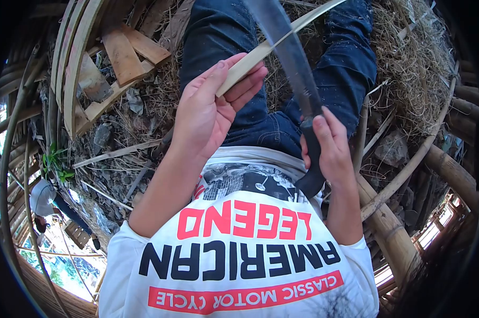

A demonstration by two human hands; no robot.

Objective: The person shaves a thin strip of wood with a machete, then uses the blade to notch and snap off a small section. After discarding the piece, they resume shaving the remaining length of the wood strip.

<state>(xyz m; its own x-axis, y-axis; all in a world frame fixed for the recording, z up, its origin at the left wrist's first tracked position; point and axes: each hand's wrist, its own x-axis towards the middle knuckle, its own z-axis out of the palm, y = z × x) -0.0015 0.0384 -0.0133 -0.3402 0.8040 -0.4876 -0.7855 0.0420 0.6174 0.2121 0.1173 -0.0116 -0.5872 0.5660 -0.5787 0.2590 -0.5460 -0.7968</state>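
My left hand [218,100] grips the near end of a pale wooden strip [252,59], thumb on top and fingers beneath. The strip slants up and to the right, past the top edge of the view. In my right hand [329,146] is a machete [292,63], its dark curved handle [309,151] inside my closed fingers. The long grey blade points up and crosses over the strip; it looks to be against the strip there, slightly blurred. Both hands are above my lap, and the blade's tip lies beyond the top edge.
Wood offcuts [121,55] and curved pale slats [72,69] lie at the upper left. Dry straw and shavings [409,69] heap at the upper right. Bamboo poles [390,228] run along the right side. Another person [56,204] is in the distance at the left.
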